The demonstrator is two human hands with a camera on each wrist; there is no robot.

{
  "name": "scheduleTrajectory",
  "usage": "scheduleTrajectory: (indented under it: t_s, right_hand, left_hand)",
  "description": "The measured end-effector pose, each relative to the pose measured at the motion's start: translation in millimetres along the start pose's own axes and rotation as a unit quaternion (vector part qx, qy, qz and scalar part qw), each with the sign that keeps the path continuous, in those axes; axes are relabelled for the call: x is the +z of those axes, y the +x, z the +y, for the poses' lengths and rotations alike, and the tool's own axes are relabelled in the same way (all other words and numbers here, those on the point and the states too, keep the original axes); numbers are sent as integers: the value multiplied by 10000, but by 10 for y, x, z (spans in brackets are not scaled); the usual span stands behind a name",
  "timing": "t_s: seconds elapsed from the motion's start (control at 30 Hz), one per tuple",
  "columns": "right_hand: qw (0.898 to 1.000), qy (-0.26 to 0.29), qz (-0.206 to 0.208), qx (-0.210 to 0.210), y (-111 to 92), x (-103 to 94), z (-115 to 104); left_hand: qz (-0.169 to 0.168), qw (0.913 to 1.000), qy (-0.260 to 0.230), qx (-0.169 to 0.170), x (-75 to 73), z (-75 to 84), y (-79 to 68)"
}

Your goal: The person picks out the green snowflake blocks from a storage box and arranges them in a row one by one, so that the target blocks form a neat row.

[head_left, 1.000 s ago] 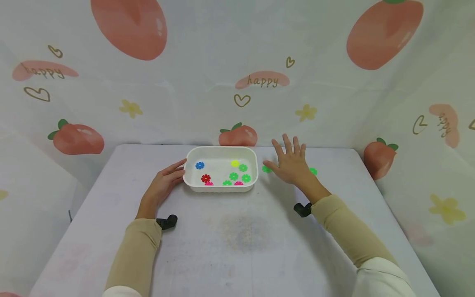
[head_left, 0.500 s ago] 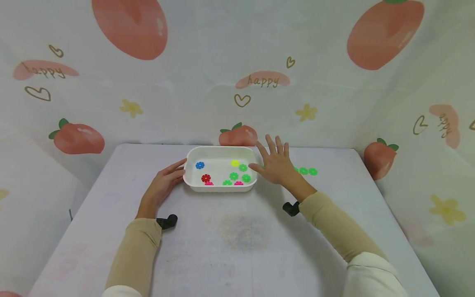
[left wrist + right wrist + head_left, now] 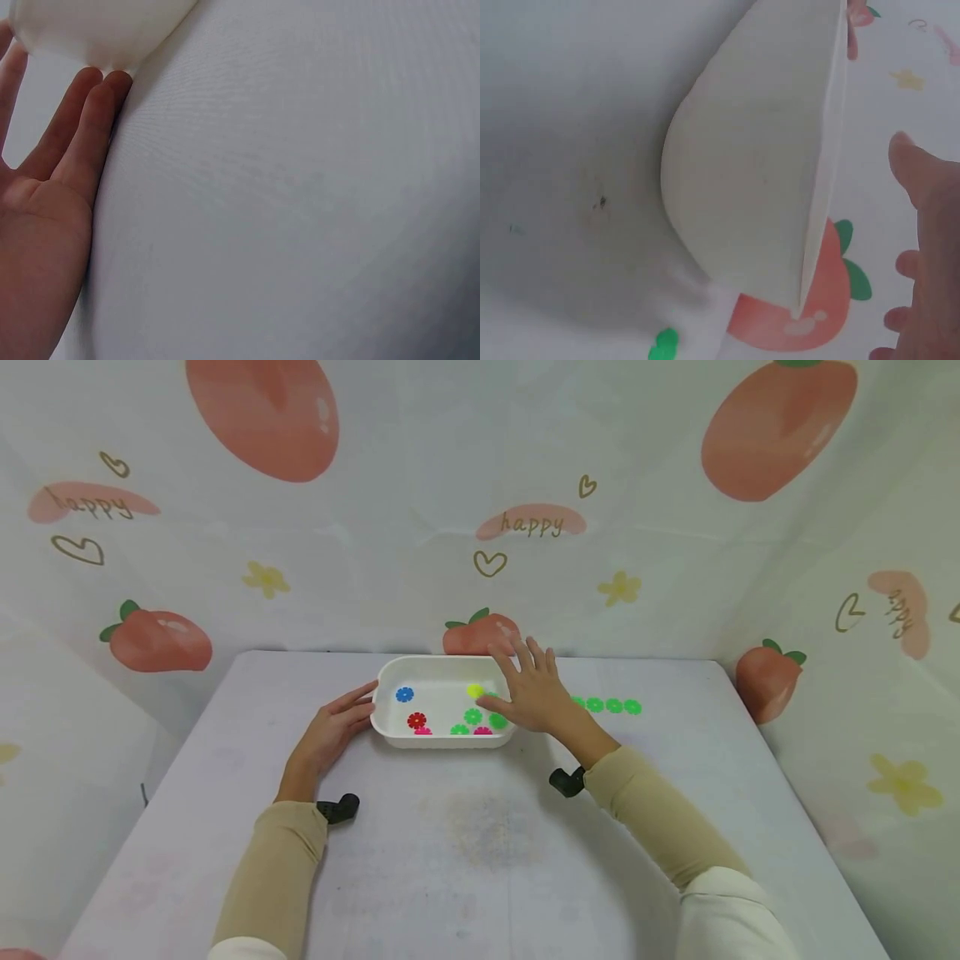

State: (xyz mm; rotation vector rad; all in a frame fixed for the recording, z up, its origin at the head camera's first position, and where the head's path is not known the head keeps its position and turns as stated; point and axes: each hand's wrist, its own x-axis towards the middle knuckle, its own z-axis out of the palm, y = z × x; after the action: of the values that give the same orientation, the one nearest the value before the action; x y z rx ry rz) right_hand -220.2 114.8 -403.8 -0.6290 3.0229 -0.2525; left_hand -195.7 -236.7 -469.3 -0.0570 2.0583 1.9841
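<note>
The left hand (image 3: 324, 739), fingers extended and grasping nothing, touches the left end of the white tray (image 3: 442, 742). The tray contains a blue disc (image 3: 405, 694), a red disc (image 3: 416, 720) and a yellow disc (image 3: 475, 691), among others. The right hand (image 3: 536, 696), fingers spread and unloaded, is above the tray's right end. Rightward, a row of green discs (image 3: 614, 706) lies on the table (image 3: 720, 760).
</note>
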Motion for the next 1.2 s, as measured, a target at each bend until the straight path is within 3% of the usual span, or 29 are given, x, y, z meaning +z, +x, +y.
scheduleTrajectory:
  t_s: [0.37, 0.57, 0.7, 1.03, 1.2]
  right_hand:
    - [9957, 884, -72, -267, 130, 121, -140]
    - [9876, 1445, -388, -466, 195, 163, -229]
    - [9822, 1728, -637, -376, 275, 242, -278]
    - [9756, 1923, -1032, -218, 413, 338, -384]
    - [9802, 1592, -1161, -192, 426, 349, -424]
  left_hand:
    - [102, 9999, 81, -47, -43, -119, 93]
    - [86, 10000, -25, -40, -26, -93, 73]
    - [116, 9999, 1, 49, -32, -114, 77]
    - [139, 9998, 52, 118, -66, -136, 85]
    - [144, 9999, -23, 36, -60, -122, 92]
